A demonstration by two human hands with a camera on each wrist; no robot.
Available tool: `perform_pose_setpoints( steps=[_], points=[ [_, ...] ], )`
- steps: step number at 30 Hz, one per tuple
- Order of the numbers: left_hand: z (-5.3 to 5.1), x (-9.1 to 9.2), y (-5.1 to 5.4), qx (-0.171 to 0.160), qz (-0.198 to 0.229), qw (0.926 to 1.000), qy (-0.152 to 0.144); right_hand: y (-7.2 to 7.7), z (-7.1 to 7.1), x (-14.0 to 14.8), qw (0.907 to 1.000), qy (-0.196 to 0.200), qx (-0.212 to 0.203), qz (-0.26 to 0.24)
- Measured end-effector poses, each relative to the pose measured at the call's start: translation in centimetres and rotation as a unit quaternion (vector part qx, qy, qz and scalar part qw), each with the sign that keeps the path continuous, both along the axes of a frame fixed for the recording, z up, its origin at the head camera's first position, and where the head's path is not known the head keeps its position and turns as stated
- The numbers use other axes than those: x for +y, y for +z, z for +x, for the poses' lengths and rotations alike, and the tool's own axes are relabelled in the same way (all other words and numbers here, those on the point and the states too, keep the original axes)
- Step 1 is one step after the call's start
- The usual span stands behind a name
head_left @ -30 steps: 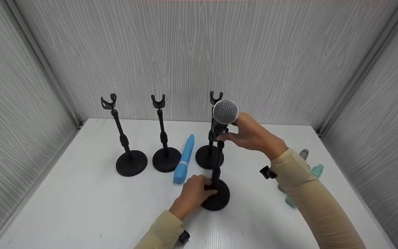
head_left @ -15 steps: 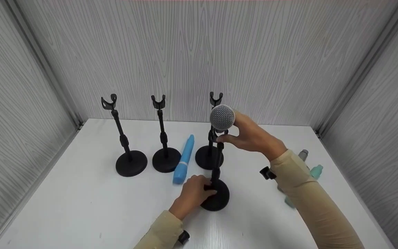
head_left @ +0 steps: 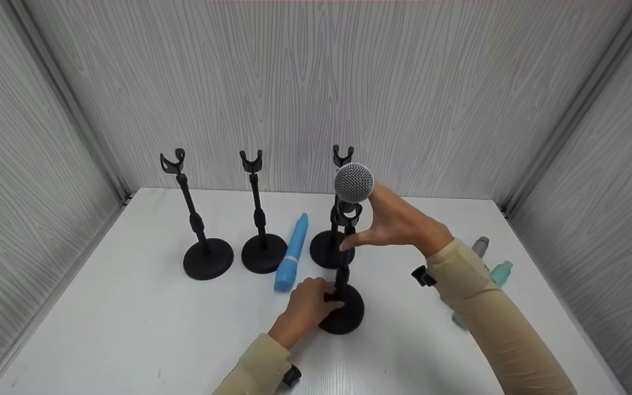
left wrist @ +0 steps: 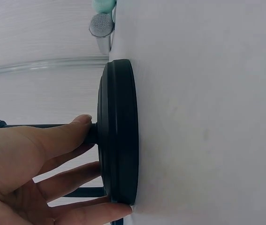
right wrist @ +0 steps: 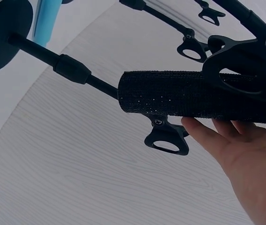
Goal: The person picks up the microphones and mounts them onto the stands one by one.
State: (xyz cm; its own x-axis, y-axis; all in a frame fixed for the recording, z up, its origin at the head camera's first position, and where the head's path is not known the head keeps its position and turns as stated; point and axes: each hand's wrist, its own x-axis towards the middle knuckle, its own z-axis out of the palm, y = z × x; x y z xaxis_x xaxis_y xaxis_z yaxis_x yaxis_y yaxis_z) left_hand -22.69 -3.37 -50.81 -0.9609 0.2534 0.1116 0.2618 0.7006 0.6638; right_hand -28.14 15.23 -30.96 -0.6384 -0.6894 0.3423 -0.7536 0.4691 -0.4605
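Observation:
A microphone with a silver mesh head (head_left: 354, 182) and black glittery body (right wrist: 165, 93) lies in the clip (right wrist: 238, 63) of the nearest microphone stand (head_left: 347, 321). My right hand (head_left: 401, 222) holds the microphone, its fingers against the side of the body. The right thumb is low, beside the stand's pole in the head view; its contact cannot be told. My left hand (head_left: 306, 307) grips the foot of that stand. In the left wrist view the thumb lies at the pole and the fingers (left wrist: 93, 214) reach the round base (left wrist: 118, 136).
Three more black stands, one left (head_left: 209, 259), one mid-left (head_left: 264, 253) and one behind (head_left: 327, 251), have bare clips. A blue microphone (head_left: 292, 255) lies between them. Grey (head_left: 480, 246) and turquoise (head_left: 502, 272) microphones lie at right, partly behind the sleeve. Panels enclose the table.
The microphone head has shifted slightly down and left, then up a little. My right thumb has slid down from the clip toward the pole. The left hand keeps its place on the stand.

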Motion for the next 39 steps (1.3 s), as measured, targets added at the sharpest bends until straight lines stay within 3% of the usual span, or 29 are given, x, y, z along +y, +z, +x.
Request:
perform_pose_setpoints(
  steps=[4,14,39],
  points=[
    [0.01,-0.05,0.03,0.003,-0.006,1.0000,0.001,-0.17,-0.13,0.01,1.0000,-0.002,-0.002,0.007],
    [-0.12,-0.11,-0.15,0.016,-0.014,0.9997,-0.009,-0.62,-0.50,0.07,0.9983,0.015,-0.045,-0.035],
    [0.04,0.05,0.12,0.020,-0.014,0.9997,-0.009,-0.51,-0.25,0.47,0.9995,0.008,0.002,-0.031]
  ],
)
